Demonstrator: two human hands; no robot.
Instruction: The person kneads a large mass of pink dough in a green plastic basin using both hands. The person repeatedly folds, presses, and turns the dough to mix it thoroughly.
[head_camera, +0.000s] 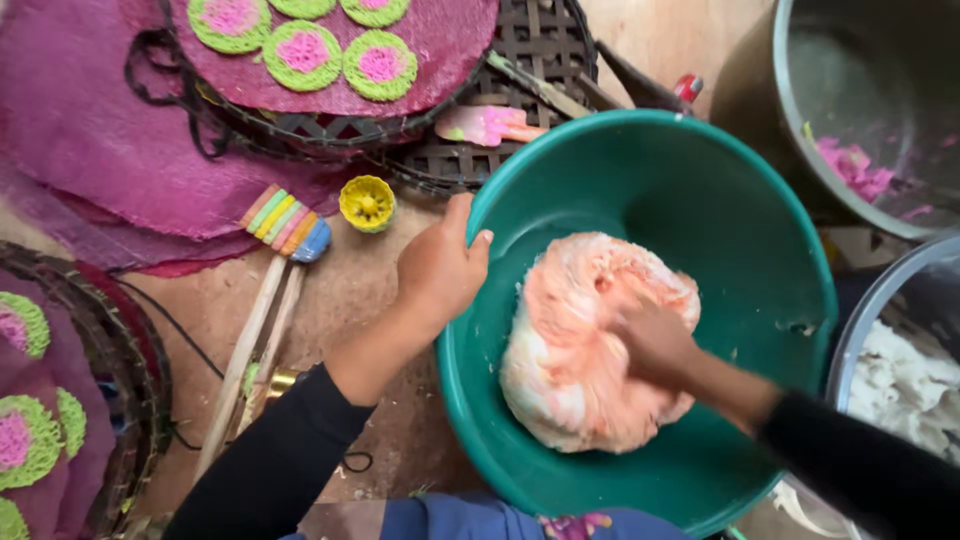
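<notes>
A big lump of pale orange and white dough (575, 350) lies in a green plastic basin (740, 200). My left hand (440, 268) grips the basin's left rim, thumb over the edge. My right hand (655, 345) is pressed into the top of the dough, its fingers sunk in and partly blurred. Both arms wear dark sleeves.
Woven trays (470, 160) with purple cloths and round green-and-pink cakes (300, 55) lie at the upper left and far left. A striped wooden tool (265, 300) and a small yellow mould (367, 203) rest on the floor. Metal pots, one with pink dough (855, 165) and one with white dough (905, 385), stand at right.
</notes>
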